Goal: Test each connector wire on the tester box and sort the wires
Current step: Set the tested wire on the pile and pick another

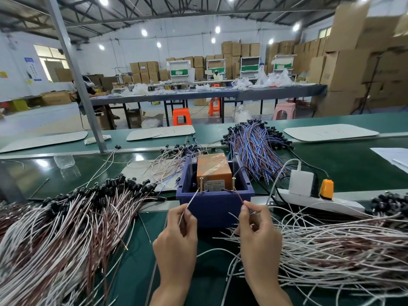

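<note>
My left hand (pixel 176 235) pinches the white wire (pixel 189 203), right hand (pixel 258 233) the brown wire (pixel 240 198), at the tester box (pixel 213 171). A slip — false fail, I reckon.

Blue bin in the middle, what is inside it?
An orange tester box sits inside the blue bin, with two brass screws standing at its front edge. The bin's front wall hides the box's base and the bin floor.

orange tester box (pixel 213 167) in blue bin (pixel 215 205), green table (pixel 353 164).
</note>
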### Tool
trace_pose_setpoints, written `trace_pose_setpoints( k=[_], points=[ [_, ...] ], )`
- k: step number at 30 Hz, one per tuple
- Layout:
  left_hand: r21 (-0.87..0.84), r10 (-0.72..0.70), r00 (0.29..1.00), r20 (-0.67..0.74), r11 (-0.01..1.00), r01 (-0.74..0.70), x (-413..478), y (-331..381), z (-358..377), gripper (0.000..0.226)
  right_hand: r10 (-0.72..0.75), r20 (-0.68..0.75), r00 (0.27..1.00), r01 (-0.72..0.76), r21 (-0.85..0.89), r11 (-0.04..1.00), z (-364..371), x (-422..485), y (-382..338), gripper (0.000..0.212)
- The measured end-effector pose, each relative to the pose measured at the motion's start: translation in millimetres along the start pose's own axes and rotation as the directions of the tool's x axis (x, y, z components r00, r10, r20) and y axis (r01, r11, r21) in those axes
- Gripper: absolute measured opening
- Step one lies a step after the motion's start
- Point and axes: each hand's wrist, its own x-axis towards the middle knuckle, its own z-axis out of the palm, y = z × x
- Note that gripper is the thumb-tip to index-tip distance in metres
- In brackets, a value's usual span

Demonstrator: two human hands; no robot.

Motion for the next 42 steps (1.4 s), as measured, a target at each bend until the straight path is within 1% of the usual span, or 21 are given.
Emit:
trace_pose_setpoints(
  k=[3, 12, 19, 23, 29, 40, 42],
  points=[
    [0.0, -0.01, 1.0, -0.003, 1.0, 0.01, -0.2, 1.9, -0.9, 0.006, 0.005, 0.003, 1.0, -0.005, -0.006, 1.0, 0.4, 0.1, 1.1, 0.011],
    [0.029, 0.005, 1.0, 0.02, 1.0, -0.006, -0.4, 1.4, -1.8, 0.006, 0.002, 0.004, 1.0, -0.002, -0.003, 1.0, 0.8, 0.0, -0.5, 0.011],
    [0.028, 0.003, 1.0, 0.025, 1.0, -0.004, -0.9, 3.4, -2.6, 0.006, -0.009, 0.011, 1.0, 0.009, 0.011, 1.0, -0.4, -0.6, -0.6, 0.019],
    [0.025, -0.007, 1.0, 0.027, 1.0, 0.006, -1.4, 3.3, -2.8, 0.006, -0.004, 0.011, 1.0, 0.004, 0.007, 1.0, -0.6, -0.5, 0.6, 0.009],
    [0.029, -0.015, 1.0, 0.025, 0.999, 0.014, -0.3, 4.1, -2.9, 0.006, -0.001, 0.015, 1.0, 0.001, 0.013, 1.0, -0.8, -0.7, 0.7, 0.009],
    [0.026, -0.011, 1.0, 0.028, 1.0, 0.01, -0.7, 2.7, -3.3, 0.005, -0.022, 0.018, 1.0, 0.021, 0.018, 1.0, -0.3, -0.6, 0.4, 0.012],
    [0.022, -0.01, 1.0, 0.019, 1.0, 0.01, -0.4, 1.5, -2.5, 0.005, -0.017, 0.012, 1.0, 0.016, 0.028, 0.999, -1.3, -1.8, -0.8, 0.016]
  ],
)
